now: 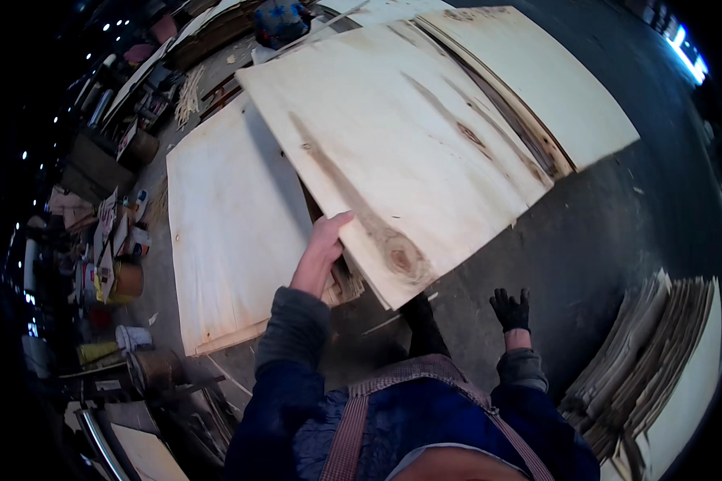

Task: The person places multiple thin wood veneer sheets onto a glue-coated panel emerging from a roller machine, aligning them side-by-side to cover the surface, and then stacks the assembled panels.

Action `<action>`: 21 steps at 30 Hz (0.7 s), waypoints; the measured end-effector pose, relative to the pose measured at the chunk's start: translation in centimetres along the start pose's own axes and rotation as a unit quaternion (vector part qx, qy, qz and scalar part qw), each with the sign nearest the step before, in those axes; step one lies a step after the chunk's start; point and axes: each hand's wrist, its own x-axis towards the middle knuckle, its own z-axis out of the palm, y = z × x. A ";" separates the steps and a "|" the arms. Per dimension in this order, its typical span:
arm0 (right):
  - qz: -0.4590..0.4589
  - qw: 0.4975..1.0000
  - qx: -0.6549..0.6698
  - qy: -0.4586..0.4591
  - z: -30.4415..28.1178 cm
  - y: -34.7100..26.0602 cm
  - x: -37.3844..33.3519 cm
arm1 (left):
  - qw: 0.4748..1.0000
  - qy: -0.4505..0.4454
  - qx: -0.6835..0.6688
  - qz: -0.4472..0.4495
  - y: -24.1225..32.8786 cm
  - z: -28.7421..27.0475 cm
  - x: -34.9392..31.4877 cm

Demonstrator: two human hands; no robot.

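Note:
With my left hand [326, 242], bare, I grip the near left edge of a large pale wood veneer sheet [393, 120], thumb on top and fingers hidden beneath. Brown knots and streaks mark the sheet, and its left edge is lifted over a stack of similar sheets [225, 216] on the left. My right hand [511, 309], in a dark glove, hangs over the floor to the right of the sheet's near corner. It touches nothing, and its fingers are apart.
Another pale veneer stack [537, 80] lies at the far right. Ragged-edged veneer sheets [642, 353] are piled at the lower right. Buckets [128, 280] and clutter line the left side. A person in patterned clothing [281, 22] is at the far end.

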 end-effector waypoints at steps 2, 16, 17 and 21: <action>-0.016 0.997 -0.068 0.019 0.0 1.3 -4.8 | 0.999 0.025 0.010 -0.023 -1.6 -4.1 -4.0; -0.067 0.554 -0.825 -0.095 1.7 -5.6 0.6 | 0.870 0.373 0.308 -0.092 2.2 -3.5 -42.1; 0.057 0.564 -0.815 -0.119 2.1 -4.0 2.2 | 0.858 0.386 0.328 -0.085 2.0 -2.0 -42.7; 0.235 0.553 -0.797 -0.060 3.1 -1.5 3.4 | 0.868 0.379 0.313 -0.076 3.3 3.7 -42.3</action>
